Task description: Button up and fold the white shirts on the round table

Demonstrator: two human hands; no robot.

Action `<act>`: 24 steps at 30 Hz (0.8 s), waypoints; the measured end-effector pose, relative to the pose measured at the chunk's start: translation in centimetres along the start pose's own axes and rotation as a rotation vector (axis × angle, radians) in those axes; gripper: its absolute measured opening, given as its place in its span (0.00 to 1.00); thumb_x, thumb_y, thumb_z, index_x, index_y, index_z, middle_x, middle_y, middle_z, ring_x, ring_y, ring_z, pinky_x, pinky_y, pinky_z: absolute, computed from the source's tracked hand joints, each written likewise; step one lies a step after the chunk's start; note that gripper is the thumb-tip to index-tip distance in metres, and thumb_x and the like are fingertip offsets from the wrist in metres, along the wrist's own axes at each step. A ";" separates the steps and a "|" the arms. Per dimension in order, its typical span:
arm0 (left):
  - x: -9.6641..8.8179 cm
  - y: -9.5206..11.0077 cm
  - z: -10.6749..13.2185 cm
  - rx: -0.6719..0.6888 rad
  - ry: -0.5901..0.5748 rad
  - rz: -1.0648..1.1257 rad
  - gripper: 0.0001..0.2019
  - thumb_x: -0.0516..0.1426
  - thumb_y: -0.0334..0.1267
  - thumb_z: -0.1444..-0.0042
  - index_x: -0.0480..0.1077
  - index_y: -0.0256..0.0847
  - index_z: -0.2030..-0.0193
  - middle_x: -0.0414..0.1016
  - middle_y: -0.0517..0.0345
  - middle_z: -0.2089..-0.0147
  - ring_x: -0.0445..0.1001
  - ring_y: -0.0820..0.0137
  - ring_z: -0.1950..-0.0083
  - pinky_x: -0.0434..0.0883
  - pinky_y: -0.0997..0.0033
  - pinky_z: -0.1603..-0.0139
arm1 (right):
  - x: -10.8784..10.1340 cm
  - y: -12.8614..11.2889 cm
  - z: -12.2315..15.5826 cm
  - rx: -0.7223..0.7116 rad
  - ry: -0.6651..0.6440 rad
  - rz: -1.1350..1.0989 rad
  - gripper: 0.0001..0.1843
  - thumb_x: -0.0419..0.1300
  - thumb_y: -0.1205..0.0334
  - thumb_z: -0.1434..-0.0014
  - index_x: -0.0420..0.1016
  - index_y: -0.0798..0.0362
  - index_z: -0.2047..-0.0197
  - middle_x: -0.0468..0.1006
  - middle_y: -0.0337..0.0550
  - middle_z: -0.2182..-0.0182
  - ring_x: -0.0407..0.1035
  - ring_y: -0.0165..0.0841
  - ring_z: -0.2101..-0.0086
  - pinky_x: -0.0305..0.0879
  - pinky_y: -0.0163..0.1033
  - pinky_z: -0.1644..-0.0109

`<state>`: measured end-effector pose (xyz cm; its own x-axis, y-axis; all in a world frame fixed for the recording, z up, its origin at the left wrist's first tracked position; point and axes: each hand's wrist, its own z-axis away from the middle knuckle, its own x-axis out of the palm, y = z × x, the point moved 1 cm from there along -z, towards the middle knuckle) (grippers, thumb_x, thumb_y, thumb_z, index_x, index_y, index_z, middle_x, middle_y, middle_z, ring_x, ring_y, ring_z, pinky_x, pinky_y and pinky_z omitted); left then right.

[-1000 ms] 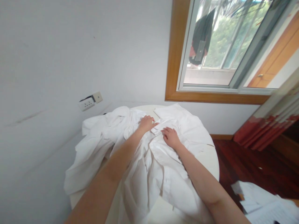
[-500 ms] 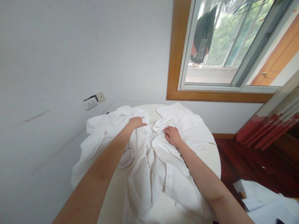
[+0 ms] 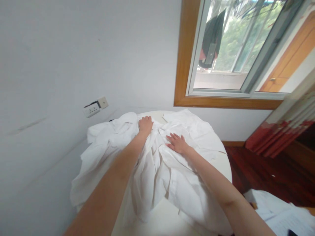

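Observation:
A crumpled white garment point(image 3: 172, 178) spreads over a round white table point(image 3: 222, 164), its folds fanning toward me; its exact kind I cannot make out. My left hand point(image 3: 145, 125) is at the table's far side with curled fingers closed on the bunched cloth. Just right of it and a little nearer to me, my right hand point(image 3: 176, 143) lies palm down on the fabric, fingers spread. On the left, more rumpled white cloth point(image 3: 98, 157) hangs over the table edge, partly hidden by my left forearm.
A white wall with a socket point(image 3: 91, 109) borders the table's far and left sides. Beyond it is a wood-framed window point(image 3: 182, 65). At right are a red and cream curtain point(image 3: 268, 131), a dark red wooden floor point(image 3: 256, 170) and papers point(image 3: 283, 209).
My left hand has shifted slightly up and right, its fingers now curled over the cloth. My right hand has slid a little left with its fingers more spread. The folds between have drawn together.

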<state>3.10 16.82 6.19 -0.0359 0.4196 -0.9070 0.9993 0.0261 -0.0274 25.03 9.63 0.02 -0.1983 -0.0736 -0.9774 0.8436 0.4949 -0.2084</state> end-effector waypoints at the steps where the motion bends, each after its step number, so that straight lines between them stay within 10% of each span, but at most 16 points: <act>1: 0.1 0.1 0.6 0.028 0.017 -0.016 0.17 0.50 0.41 0.39 0.66 0.35 0.47 0.70 0.39 0.49 0.66 0.51 0.47 0.62 0.56 0.50 | 0.5 0.0 0.0 0.013 -0.003 0.009 0.36 0.40 0.37 0.36 0.49 0.44 0.31 0.45 0.48 0.31 0.39 0.45 0.33 0.35 0.63 0.35; 12: -3.7 -3.8 8.4 0.323 -0.011 0.199 0.11 0.54 0.40 0.42 0.74 0.44 0.55 0.73 0.51 0.54 0.67 0.60 0.50 0.64 0.59 0.47 | -1.2 -1.7 -0.8 -0.318 0.252 -0.135 0.16 0.54 0.62 0.37 0.74 0.49 0.48 0.76 0.45 0.51 0.65 0.34 0.48 0.57 0.42 0.43; 24: 1.3 -7.2 14.2 0.254 0.094 0.376 0.24 0.45 0.23 0.45 0.67 0.37 0.43 0.70 0.47 0.43 0.66 0.63 0.41 0.63 0.58 0.38 | -0.9 -7.7 -1.0 -0.533 0.303 0.120 0.13 0.57 0.68 0.39 0.75 0.50 0.51 0.75 0.45 0.58 0.67 0.35 0.57 0.52 0.40 0.54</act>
<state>-3.98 4.31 -0.79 0.3407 0.4382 -0.8318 0.9139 -0.3620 0.1836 18.22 6.76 2.50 -0.3164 0.2191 -0.9230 0.5189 0.8544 0.0250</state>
